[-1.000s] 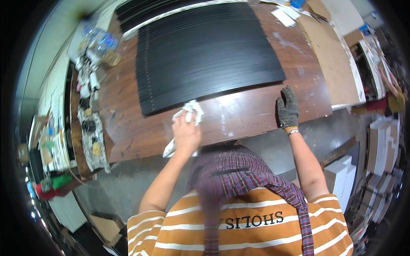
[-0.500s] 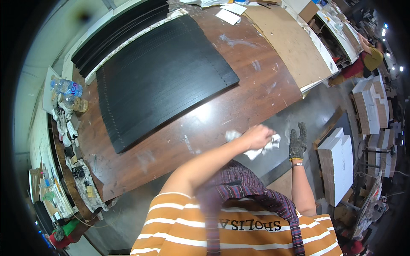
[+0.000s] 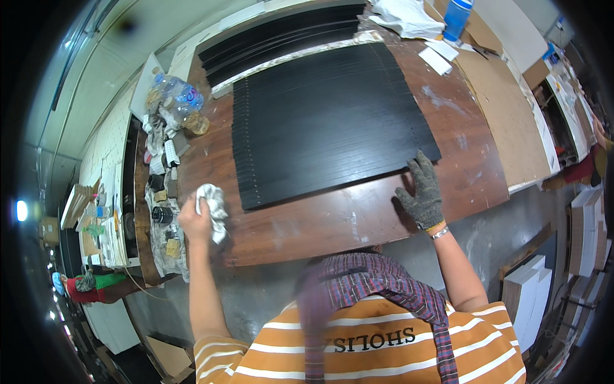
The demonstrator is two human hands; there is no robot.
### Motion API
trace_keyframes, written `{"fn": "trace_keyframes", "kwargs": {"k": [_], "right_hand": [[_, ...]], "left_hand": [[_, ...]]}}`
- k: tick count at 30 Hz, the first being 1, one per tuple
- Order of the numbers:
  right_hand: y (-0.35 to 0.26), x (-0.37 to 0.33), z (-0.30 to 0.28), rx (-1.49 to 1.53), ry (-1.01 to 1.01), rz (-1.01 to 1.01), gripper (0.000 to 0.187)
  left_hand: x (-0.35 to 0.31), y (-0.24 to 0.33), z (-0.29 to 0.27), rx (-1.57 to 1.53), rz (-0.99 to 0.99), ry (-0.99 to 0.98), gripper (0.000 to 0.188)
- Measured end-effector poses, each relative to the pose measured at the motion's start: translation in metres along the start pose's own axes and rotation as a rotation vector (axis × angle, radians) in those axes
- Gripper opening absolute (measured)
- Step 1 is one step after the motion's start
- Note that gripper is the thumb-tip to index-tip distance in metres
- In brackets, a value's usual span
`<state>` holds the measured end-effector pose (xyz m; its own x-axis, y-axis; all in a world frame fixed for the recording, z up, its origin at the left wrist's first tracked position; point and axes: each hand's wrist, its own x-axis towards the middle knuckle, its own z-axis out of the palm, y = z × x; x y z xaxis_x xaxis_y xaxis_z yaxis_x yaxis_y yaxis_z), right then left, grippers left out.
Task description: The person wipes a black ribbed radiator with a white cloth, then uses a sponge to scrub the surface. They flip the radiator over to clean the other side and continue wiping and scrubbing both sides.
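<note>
My bare left hand [image 3: 195, 219] is closed on a crumpled white cloth [image 3: 213, 210] above the left front part of the brown table [image 3: 288, 233]. In a dark grey knit glove, my right hand [image 3: 422, 195] has its fingers spread, and its fingertips reach the front right corner of a black slab [image 3: 326, 121]. That slab looks like many black strips laid side by side, with a row of small dots near each end. It lies flat on the table, beyond both hands.
Behind the slab stand more black boards [image 3: 281, 45]. Plastic bottles [image 3: 182, 96], rags and small blocks [image 3: 173, 248] line the left side. At the back right are a white bag [image 3: 409, 18], paper [image 3: 435, 61] and a blue bottle [image 3: 456, 19]. Another person [image 3: 96, 288] is at far left.
My left hand has swung with the cloth from the right side to the table's left. My gloved right hand has come forward to the slab's corner. The view has turned left.
</note>
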<state>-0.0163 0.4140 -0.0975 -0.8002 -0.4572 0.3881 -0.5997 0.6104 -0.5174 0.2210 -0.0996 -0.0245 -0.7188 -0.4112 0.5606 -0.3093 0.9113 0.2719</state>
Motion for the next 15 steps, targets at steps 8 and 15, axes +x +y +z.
{"fn": "trace_keyframes", "kwargs": {"k": [8, 15], "right_hand": [[-0.023, 0.103, 0.032, -0.113, -0.081, -0.047, 0.068], [0.013, 0.187, 0.026, -0.296, -0.152, 0.031, 0.066]], "left_hand": [[0.099, -0.079, 0.080, 0.278, -0.007, -0.253, 0.038], [0.209, -0.023, 0.229, -0.060, 0.152, -0.323, 0.043]]}}
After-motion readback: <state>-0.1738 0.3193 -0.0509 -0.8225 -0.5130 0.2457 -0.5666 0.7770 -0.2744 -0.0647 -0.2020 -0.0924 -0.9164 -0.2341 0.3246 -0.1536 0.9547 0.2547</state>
